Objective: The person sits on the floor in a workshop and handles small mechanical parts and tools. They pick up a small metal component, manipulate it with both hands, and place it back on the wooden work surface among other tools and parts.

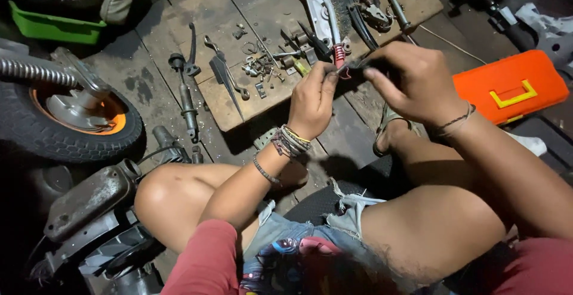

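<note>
The left hand [311, 99] and the right hand [412, 83] meet above the brown wooden board [262, 101] on the floor. The fingers of both pinch a small dark part with a red coil spring [341, 56] between them, held up close for fine work. Loose metal nuts and washers [259, 65] lie spread within reach; the orange plastic toolbox [510, 86] sits shut at the right.

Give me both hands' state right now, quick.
Left hand: fingers closed, pinching one end of a small dark part with red wires.
Right hand: fingers closed on the same part's other end.
</note>
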